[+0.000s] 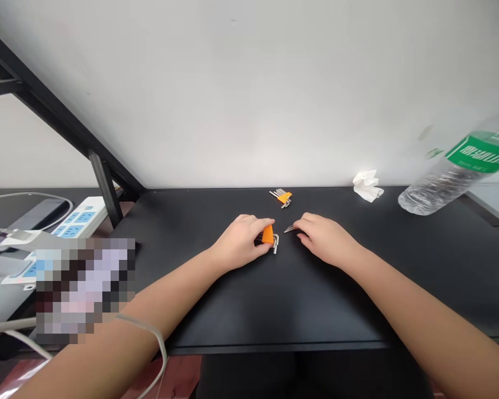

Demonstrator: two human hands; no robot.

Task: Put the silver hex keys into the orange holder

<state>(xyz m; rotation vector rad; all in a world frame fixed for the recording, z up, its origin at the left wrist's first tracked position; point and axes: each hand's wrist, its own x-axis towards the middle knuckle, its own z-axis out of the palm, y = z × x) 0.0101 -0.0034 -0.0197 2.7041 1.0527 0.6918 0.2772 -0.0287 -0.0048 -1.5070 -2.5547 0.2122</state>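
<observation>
My left hand [243, 242] is closed on an orange hex key holder [268, 234], gripped between thumb and fingers. Bent silver hex keys [276, 244] stick out of its right side. Just to the right, my right hand [322, 238] pinches a few thin silver hex keys [290, 228] that point left toward the holder, with a small gap between. How many it holds is hard to make out, as the fingers cover their ends. Farther back on the black table [241, 310] lies a second orange hex key holder [284, 197] filled with several keys.
A crumpled white tissue [367, 185] lies by the wall at the back right. Beside it a clear plastic bottle with a green label [482, 152] appears tilted. At left are a white power strip [81, 219], cables and a blurred-out patch. A black metal frame [58, 105] rises there.
</observation>
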